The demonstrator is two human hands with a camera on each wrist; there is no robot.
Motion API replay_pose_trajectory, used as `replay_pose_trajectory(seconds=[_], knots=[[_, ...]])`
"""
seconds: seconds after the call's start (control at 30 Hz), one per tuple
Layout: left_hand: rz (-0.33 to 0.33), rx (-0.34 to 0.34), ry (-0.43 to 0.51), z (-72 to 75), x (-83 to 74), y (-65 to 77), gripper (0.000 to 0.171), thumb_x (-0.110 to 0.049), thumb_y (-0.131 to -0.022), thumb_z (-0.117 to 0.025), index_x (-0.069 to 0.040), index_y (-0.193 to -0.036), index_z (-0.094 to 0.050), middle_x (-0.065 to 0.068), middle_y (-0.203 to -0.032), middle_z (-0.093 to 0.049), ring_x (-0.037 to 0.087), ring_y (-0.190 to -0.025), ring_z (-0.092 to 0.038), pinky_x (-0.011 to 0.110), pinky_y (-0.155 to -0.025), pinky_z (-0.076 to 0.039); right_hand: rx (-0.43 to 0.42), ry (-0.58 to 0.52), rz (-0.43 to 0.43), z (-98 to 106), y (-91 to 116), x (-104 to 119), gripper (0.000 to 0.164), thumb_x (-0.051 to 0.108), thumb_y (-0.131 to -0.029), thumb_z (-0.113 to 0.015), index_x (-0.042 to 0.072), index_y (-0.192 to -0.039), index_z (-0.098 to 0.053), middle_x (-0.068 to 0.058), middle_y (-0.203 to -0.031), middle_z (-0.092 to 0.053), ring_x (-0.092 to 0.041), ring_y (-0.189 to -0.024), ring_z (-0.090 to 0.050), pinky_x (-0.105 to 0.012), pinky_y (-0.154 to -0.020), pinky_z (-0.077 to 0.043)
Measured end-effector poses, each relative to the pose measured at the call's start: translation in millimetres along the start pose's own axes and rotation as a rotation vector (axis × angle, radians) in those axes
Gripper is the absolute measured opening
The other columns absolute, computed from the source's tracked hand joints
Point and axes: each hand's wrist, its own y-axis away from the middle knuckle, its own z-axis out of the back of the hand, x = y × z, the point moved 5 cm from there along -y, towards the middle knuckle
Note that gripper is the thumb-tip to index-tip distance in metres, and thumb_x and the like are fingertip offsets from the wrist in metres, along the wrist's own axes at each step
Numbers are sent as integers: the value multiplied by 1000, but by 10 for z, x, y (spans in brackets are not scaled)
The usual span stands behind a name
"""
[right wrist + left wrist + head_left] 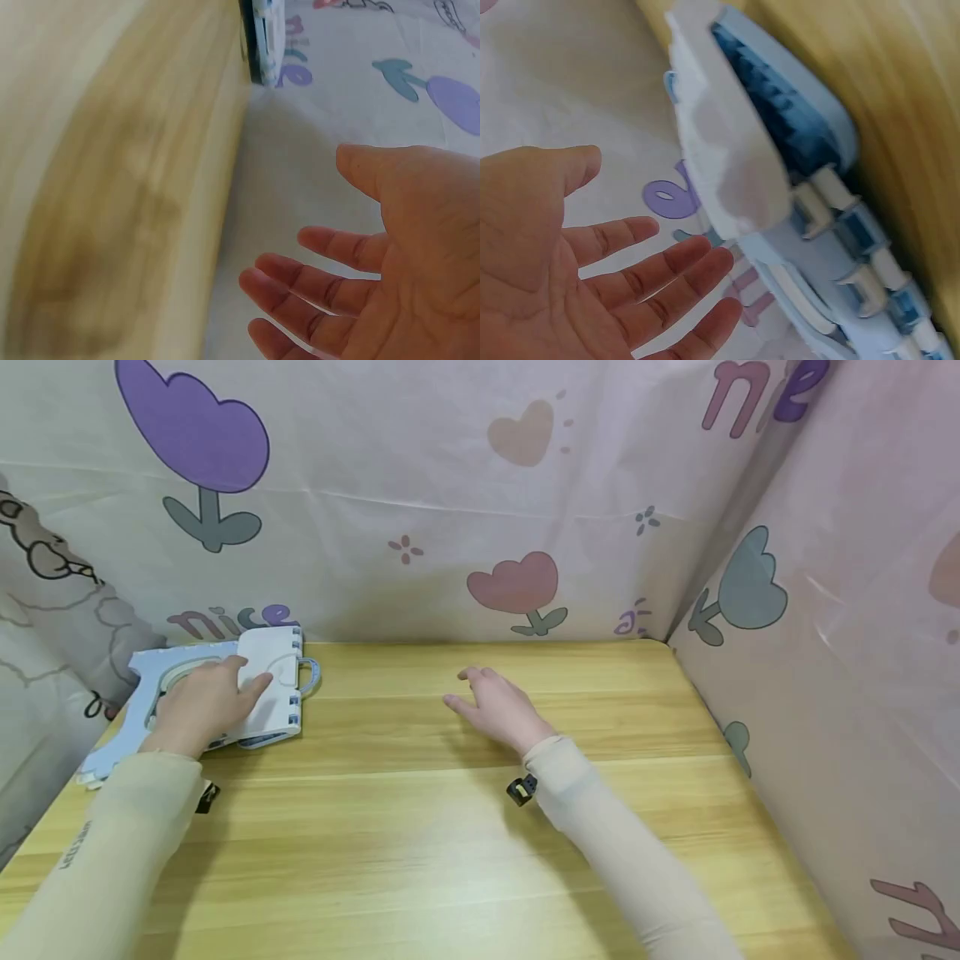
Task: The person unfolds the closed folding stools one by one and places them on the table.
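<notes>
A light-blue and white plastic item with hinges and a loop handle, which looks like a folding stool (272,706), lies at the left of the table. In the left wrist view its white panel (731,142) stands at an angle to a blue ribbed part (780,97). My left hand (201,702) is over this stool, fingers spread and loosely bent. The left wrist view shows its palm and fingers holding nothing. Farther right, my right hand (501,706) hovers above the wooden table with relaxed fingers. Nothing is in its grasp in the right wrist view.
The wooden table (420,827) runs back to a patterned cloth (375,568) hanging behind it. More cloth (840,693) closes off the right side, and another stretch (45,635) hangs at the left. A small black device (522,790) is by my right wrist.
</notes>
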Motion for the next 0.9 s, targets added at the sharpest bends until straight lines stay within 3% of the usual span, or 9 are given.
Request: replay_pose_trajectory(seconds=[0.3,0.43,0.53,0.73,0.9], knots=[[35,61,-7,-166,175,24,100,-74,-107,-24,13,-156,-36,47,-154,-35,68,-137,-38,86,-101,-40,61,-15,40,-251,28,225,63,53,-110,-55,10,-156,-52,-16,-146,-65,-29,-130,-66,-49,-109,-57],[21,58,-8,-209,195,24,98,-74,-107,-28,16,-140,-47,46,-134,-50,62,-116,-54,80,-85,-47,63,-5,44,-314,40,271,62,53,-110,-55,11,-155,-54,-15,-142,-66,-28,-125,-68,-48,-106,-58],[14,51,-13,-236,191,17,94,-72,-106,-37,19,-126,-52,42,-118,-54,53,-99,-58,73,-76,-49,60,11,44,-346,43,282,61,53,-110,-56,11,-154,-55,-15,-143,-66,-30,-123,-69,-49,-105,-59],[-20,27,-26,-299,193,-20,90,-65,-106,-50,23,-128,-52,44,-119,-52,53,-99,-55,70,-79,-49,52,52,55,-400,38,298,60,51,-109,-58,10,-154,-57,-17,-146,-65,-32,-127,-69,-48,-107,-58],[-23,32,-33,-325,249,-37,95,-66,-106,-48,25,-134,-48,49,-125,-47,60,-106,-53,74,-85,-48,54,75,75,-449,22,347,59,51,-110,-57,11,-153,-58,-15,-145,-66,-30,-127,-69,-45,-106,-59]])
